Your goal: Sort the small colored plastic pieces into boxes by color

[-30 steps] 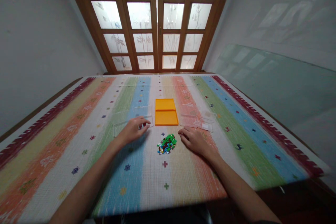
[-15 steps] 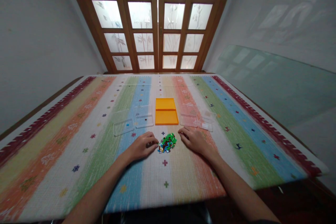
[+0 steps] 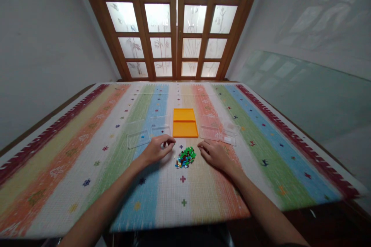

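A small pile of tiny coloured pieces (image 3: 185, 157), mostly green, lies on the striped cloth between my hands. My left hand (image 3: 156, 149) hovers just left of the pile, its fingertips pinched together and pointing towards a clear tray (image 3: 161, 129); what they hold is too small to see. My right hand (image 3: 213, 153) rests on the cloth right of the pile, fingers loosely stretched with nothing in them. An orange tray (image 3: 184, 123) sits just behind the pile.
Another clear tray (image 3: 138, 139) holding a tiny blue piece lies further left. Two more clear trays (image 3: 209, 132) (image 3: 229, 137) lie to the right of the orange one. The striped cloth (image 3: 87, 154) covers the table; a wooden glazed door stands behind.
My left hand went from the clear tray down to the pile's left edge, then rose back towards the tray with its fingers pinched. My right hand barely moved.
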Demonstrator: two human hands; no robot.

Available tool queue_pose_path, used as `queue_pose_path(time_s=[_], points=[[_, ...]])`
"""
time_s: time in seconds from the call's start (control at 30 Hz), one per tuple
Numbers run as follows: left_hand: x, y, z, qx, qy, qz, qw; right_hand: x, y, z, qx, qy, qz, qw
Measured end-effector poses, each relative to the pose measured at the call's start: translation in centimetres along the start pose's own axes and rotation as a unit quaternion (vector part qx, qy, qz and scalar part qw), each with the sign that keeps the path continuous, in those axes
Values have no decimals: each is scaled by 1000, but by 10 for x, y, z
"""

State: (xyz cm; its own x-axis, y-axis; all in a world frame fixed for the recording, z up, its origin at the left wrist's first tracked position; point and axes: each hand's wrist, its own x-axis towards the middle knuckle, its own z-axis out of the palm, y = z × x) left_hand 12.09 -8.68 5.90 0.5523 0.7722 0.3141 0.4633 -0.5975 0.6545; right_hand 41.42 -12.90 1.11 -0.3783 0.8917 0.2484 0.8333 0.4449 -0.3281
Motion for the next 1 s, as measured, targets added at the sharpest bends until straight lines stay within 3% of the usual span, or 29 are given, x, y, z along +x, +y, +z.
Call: queue_pose_path(time_s=[0.17,0.43,0.77,1.0], points=[[39,-4,3,31,-6,24,999,0,0,0,8,4,-5,1000],[91,-22,25,75,-52,14,996,0,0,-1,15,3,-8,1000],[114,-35,46,119,-85,24,989,0,0,0,4,-6,-4,1000],[111,-28,35,124,-86,33,988,1,-2,0,3,-4,-7,1000]])
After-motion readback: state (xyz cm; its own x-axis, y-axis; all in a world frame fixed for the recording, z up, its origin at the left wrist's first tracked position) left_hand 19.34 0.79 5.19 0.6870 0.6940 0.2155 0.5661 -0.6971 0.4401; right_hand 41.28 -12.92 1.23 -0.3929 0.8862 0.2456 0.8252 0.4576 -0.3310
